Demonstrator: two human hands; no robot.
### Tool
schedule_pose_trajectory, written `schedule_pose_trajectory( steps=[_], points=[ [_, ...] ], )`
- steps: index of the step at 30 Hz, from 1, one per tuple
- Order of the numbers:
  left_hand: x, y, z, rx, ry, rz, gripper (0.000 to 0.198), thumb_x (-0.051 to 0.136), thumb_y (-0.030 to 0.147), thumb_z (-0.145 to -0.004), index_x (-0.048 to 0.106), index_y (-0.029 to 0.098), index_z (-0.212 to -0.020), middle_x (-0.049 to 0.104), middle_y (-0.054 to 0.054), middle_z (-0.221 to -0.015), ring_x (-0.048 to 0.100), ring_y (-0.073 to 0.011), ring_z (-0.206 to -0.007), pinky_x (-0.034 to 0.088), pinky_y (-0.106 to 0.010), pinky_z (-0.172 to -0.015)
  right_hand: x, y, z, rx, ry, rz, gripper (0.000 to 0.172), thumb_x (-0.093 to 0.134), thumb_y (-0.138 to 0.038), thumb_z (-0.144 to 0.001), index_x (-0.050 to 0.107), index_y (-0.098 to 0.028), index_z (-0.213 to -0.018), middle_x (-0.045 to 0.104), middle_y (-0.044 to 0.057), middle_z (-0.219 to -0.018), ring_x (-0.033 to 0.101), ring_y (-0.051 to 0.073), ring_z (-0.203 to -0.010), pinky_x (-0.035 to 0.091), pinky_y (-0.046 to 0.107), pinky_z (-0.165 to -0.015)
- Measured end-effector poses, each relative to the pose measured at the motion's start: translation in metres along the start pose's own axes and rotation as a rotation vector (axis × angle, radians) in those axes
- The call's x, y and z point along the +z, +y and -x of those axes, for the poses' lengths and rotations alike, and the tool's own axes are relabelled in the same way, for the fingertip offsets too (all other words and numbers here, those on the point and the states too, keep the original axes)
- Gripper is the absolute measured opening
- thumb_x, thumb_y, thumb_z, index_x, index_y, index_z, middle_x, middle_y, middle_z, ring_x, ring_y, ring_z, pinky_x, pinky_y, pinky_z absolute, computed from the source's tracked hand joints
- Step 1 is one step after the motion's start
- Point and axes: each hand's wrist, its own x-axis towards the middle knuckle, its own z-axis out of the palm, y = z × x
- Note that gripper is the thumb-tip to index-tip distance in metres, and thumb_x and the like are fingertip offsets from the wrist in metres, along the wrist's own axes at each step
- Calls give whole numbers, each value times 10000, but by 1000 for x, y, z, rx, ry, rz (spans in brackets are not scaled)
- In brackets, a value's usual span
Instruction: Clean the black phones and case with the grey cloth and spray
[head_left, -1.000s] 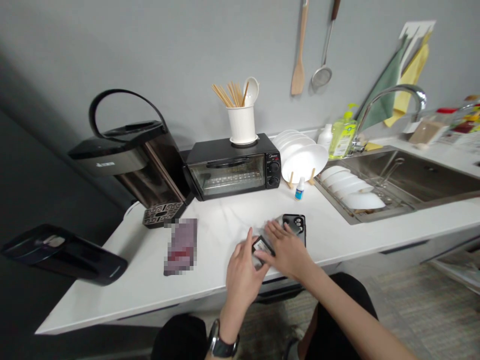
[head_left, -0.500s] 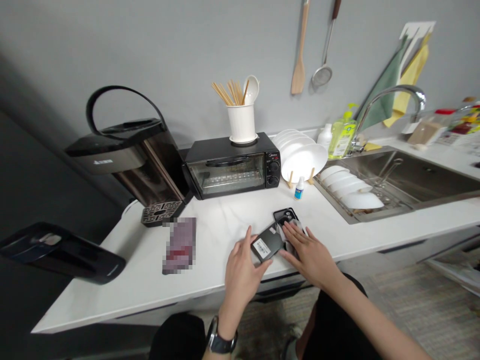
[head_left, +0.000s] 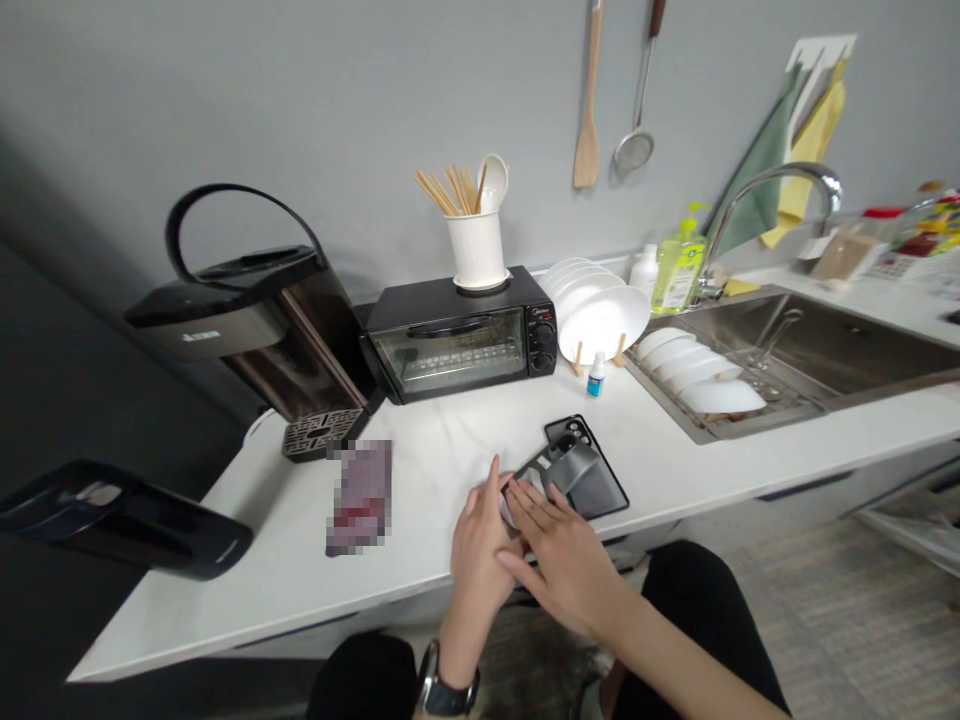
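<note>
My left hand (head_left: pixel 474 550) grips the near left end of a dark, flat, phone-like device (head_left: pixel 541 460), tilted just above the counter. My right hand (head_left: pixel 566 565) lies across that end with its fingers pressed together over a pale, thin wipe-like piece (head_left: pixel 533 479), mostly hidden under the fingers. A grey panel-like part (head_left: pixel 576 464) shows at the device's far end; I cannot tell how it is joined. Partly beneath lies a black phone (head_left: pixel 602 492), flat, its camera lenses at the far end. A small white bottle with a blue label (head_left: pixel 595 376) stands behind it.
On the white counter (head_left: pixel 435 520) stand a toaster oven (head_left: pixel 459 345), a water dispenser (head_left: pixel 285 330) and a plate rack with white plates (head_left: pixel 604 318). A dark appliance (head_left: pixel 142 520) lies at left beside a blurred-out purplish item (head_left: pixel 361 495). The sink (head_left: pixel 847 350) is at right.
My right hand has slid left with the pale piece, from the black phone toward my left hand, uncovering more of that phone. The device's barcode label is out of sight.
</note>
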Motion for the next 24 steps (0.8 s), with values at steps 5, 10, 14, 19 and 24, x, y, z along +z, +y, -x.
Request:
schedule_pose_trajectory(
  steps=[5, 10, 14, 19, 24],
  points=[
    [0, 6, -2, -14, 21, 36, 970, 745, 257, -853, 196, 264, -1653, 640, -74, -1420, 565, -273, -1328, 449, -441, -1141, -18, 46, 18, 70, 41, 141, 673, 492, -527, -1059, 424, -116, -1588, 440, 181, -1613, 437, 337, -1498, 369, 590, -1216],
    [1, 7, -4, -16, 34, 30, 997, 799, 260, -828, 224, 288, -1642, 653, -61, -1402, 568, -276, -1319, 436, -450, -1148, -21, 87, -7, 199, 68, 287, 720, 411, -574, -1075, 457, -33, -1548, 467, 246, -1578, 450, 370, -1484, 349, 604, -1217],
    [2, 6, -3, -7, 50, 18, 966, 777, 270, -845, 230, 284, -1641, 654, -62, -1390, 577, -267, -1314, 450, -438, -1141, -4, 71, -32, 255, 103, 297, 848, 496, -605, -1033, 423, 88, -1517, 408, 356, -1570, 390, 435, -1505, 340, 604, -1219],
    [1, 1, 0, 12, 42, -8, 823, 565, 150, -918, 212, 229, -1657, 632, -114, -1408, 598, -257, -1289, 480, -414, -1107, 15, 17, -35, 138, 99, 122, 641, 420, -435, -1083, 444, 59, -1490, 477, 321, -1546, 398, 367, -1516, 341, 564, -1241],
    [0, 0, 2, 3, 26, -35, 858, 519, 114, -899, 167, 232, -1672, 632, -137, -1390, 633, -271, -1239, 513, -404, -1053, 0, 2, -12, -13, 9, -23, 489, 416, -325, -1078, 500, -74, -1489, 499, 213, -1576, 416, 279, -1517, 334, 534, -1261]
  ],
)
